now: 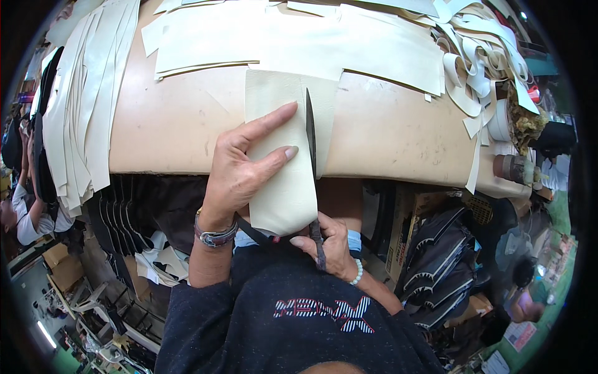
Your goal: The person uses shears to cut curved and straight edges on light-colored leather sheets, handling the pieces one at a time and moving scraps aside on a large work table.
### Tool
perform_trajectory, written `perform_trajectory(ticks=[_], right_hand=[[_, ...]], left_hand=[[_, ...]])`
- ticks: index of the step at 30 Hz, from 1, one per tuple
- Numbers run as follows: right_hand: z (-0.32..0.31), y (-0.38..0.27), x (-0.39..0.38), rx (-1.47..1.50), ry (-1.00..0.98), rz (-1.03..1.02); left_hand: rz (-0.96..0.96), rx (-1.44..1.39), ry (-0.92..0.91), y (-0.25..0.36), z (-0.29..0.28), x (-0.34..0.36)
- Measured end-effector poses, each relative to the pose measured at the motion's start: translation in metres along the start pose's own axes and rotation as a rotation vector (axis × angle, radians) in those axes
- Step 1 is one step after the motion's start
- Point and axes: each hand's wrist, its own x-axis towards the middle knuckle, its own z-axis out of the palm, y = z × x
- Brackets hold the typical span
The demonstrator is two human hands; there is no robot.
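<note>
A cream sheet (pixel 278 187) hangs over the table's front edge, with a dark scissor blade (pixel 311 128) lying along a straight split in it. My left hand (pixel 246 168) grips the sheet, thumb and index finger on top, the other fingers partly hidden at its left side. My right hand (pixel 327 246), below the table edge, is closed round the scissors' wrapped dark handle (pixel 319 240). The blade points away from me. The lower blade is hidden.
Cream sheets are stacked at the table's back (pixel 205 37) and left end (pixel 81 106). Curly offcuts (pixel 479 62) and containers (pixel 504 168) crowd the right end. Dark bag pieces (pixel 430 268) pile below right. Other people (pixel 31 218) are at the far left and far right.
</note>
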Motion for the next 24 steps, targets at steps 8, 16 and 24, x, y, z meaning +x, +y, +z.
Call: perform_trajectory(ticks=[8, 16, 24], right_hand=[[0.002, 0.006, -0.001, -0.062, 0.056, -0.02], [0.0, -0.002, -0.002, -0.093, 0.029, 0.076], [0.001, 0.004, -0.004, -0.054, 0.057, 0.041]], left_hand=[[0.012, 0.0, -0.013, 0.002, 0.002, 0.0], [0.017, 0.024, -0.015, 0.006, 0.004, -0.003], [0.007, -0.021, -0.023, 0.007, 0.006, -0.004]])
